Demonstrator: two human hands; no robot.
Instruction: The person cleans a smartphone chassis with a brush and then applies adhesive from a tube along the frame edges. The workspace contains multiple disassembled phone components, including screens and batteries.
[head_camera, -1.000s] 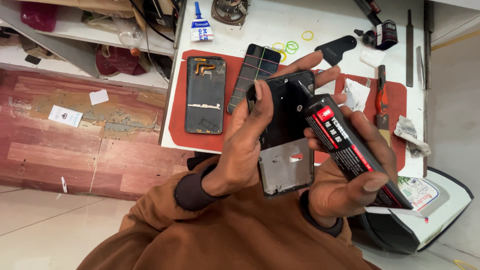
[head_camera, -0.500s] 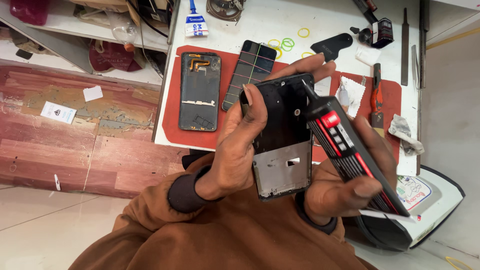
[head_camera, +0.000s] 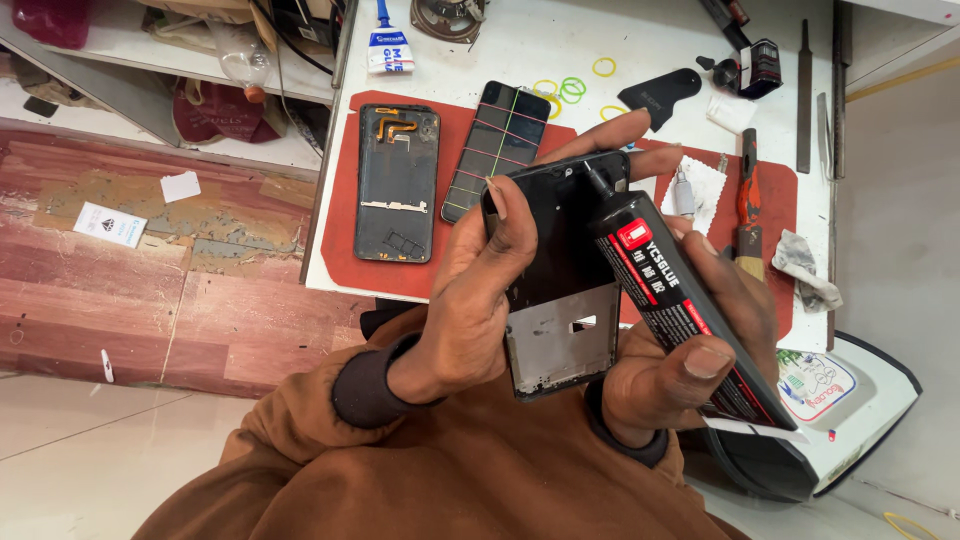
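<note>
the person's left hand (head_camera: 480, 290) is clamped around a black phone frame (head_camera: 560, 280), thumb on its near edge and fingers reaching out behind it at about 1 o'clock. the frame is held upright over the lap, just off the near edge of the white table (head_camera: 640, 40), its lower part showing bare grey metal. the right hand (head_camera: 690, 350) is closed on a black glue tube (head_camera: 690, 310) with a red label, thumb pressed on the tube's lower body. the tube slants toward 11 o'clock and its thin nozzle touches the frame's top right corner. the two hands sit close together, the tube lying across the frame's right side.

on the table beyond, a red mat (head_camera: 345, 250) carries a dark phone back shell (head_camera: 397, 183) at 10 o'clock from the hands and a cracked phone screen (head_camera: 497, 152) just beside it. a red-handled tool (head_camera: 747, 200) lies at 2 o'clock, and coloured rubber bands (head_camera: 572, 88) lie at 12 o'clock.
</note>
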